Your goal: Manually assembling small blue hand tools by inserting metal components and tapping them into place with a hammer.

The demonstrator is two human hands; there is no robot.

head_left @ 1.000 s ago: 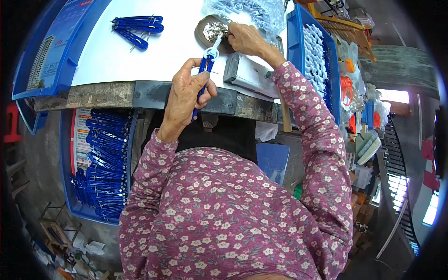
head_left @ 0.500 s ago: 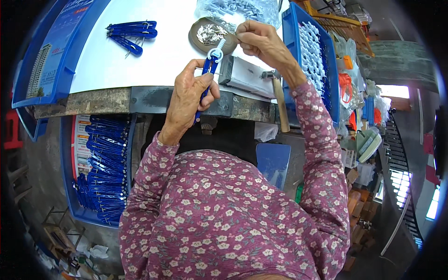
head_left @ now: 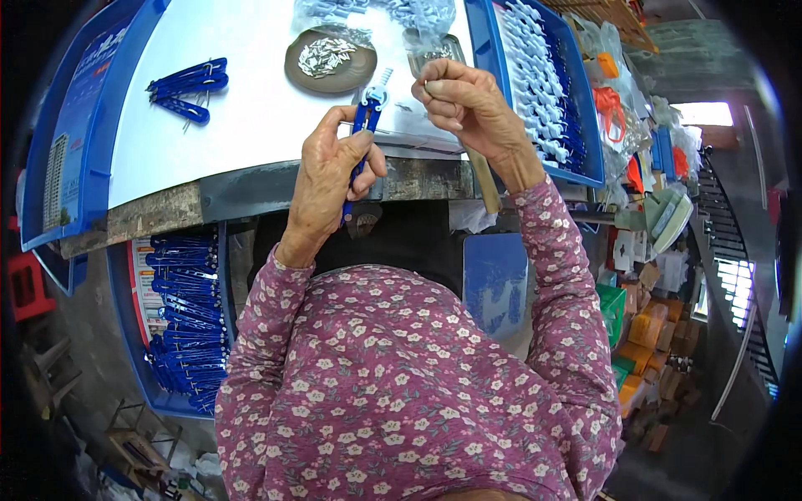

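My left hand (head_left: 332, 163) is closed around a blue drawing compass (head_left: 364, 117), held upright with its light grey ribbed head at the top. To the right, my right hand (head_left: 468, 104) pinches something tiny between thumb and forefinger, too small to make out. It is apart from the compass. Beyond my left hand, a brown dish (head_left: 361, 68) holds a heap of small metal pins (head_left: 326, 57). A small group of blue compasses (head_left: 189, 88) lies on the white tabletop at the left. Below my right hand shows a hammer's wooden handle (head_left: 482, 182); its head is hidden.
A blue tray (head_left: 595, 171) of pale grey heads and blue parts stands at the right. Clear bags (head_left: 418, 17) of grey parts lie at the back. Below the worn table edge (head_left: 251, 190), a blue bin (head_left: 150, 392) holds many blue compasses. Another blue tray (head_left: 96, 188) is at far left.
My right hand has moved back from beside the dish, fingertips still pinched. The view has shifted, so the dish and table appear farther left. My left hand keeps hold of the compass.
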